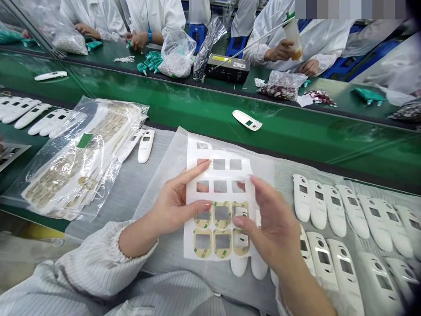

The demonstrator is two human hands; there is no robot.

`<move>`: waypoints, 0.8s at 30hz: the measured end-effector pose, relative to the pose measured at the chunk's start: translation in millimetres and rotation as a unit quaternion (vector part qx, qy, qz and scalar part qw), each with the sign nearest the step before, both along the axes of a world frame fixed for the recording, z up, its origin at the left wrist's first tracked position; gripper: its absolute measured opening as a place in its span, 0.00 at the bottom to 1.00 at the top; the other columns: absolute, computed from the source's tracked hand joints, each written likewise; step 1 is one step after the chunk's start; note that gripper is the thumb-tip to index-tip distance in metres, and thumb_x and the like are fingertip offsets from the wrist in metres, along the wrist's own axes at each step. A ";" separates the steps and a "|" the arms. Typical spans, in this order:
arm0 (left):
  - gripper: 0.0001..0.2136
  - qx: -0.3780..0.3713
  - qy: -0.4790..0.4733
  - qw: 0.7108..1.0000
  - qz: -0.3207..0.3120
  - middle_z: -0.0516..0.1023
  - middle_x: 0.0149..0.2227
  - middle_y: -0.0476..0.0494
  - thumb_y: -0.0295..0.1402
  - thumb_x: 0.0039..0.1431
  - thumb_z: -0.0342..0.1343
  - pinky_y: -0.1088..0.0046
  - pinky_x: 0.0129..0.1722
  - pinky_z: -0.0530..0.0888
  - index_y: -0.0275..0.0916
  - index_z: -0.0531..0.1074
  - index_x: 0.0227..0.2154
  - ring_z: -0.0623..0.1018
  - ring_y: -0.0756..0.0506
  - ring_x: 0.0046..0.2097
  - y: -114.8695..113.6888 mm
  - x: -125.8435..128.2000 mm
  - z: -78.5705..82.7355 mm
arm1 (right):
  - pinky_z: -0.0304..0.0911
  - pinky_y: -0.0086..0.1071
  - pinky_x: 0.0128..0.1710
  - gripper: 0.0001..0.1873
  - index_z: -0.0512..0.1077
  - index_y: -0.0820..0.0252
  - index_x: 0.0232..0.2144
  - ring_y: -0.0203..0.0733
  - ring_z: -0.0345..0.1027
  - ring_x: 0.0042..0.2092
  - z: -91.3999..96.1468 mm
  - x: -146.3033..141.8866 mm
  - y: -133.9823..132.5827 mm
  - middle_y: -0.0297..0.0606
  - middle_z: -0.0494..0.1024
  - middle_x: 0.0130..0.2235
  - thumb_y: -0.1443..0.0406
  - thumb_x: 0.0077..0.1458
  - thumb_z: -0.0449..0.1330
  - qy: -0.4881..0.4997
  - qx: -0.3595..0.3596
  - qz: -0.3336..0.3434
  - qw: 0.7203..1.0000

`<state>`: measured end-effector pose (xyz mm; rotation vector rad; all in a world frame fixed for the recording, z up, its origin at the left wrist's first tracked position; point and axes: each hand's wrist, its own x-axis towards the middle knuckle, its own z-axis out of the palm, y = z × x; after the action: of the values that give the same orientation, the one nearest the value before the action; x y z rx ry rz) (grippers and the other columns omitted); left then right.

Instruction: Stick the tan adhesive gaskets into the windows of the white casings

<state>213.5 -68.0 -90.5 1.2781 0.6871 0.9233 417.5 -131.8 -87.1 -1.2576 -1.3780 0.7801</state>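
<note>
A white backing sheet (pixel 219 173) with rectangular cut-outs is held up in front of me. Beige adhesive stickers (pixel 222 215) with rounded ends fill its two lower rows; the rows above show only white backing and windows. My left hand (pixel 179 199) grips the left edge, thumb in front and fingers behind. At the right edge, my right hand (pixel 271 219), slightly blurred, has its thumb over the right column of stickers, with a fingertip showing through a window. Behind the sheet's lower right, white plastic housings (pixel 239 265) lie partly hidden.
Rows of white housings (pixel 335 206) lie on the grey mat at right. A clear bag (pixel 82 160) of sticker sheets is at left, with more housings beside it. One housing (pixel 247 120) rests on the green conveyor belt (pixel 197 107). Co-workers in white coats sit across it.
</note>
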 end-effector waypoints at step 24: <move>0.31 0.272 0.117 0.954 0.045 0.78 0.51 0.40 0.27 0.57 0.62 0.65 0.50 0.78 0.49 0.62 0.62 0.76 0.40 0.55 -28.6 6.5 10.9 | 0.73 0.29 0.37 0.12 0.79 0.49 0.30 0.37 0.76 0.38 -5.3 0.1 -32.9 0.29 0.82 0.32 0.73 0.47 0.69 0.089 0.013 -0.057 0.994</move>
<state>220.0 -96.6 -79.6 1.8791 0.7029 1.0904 417.7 -164.6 -92.4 -1.2069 -1.1593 0.7729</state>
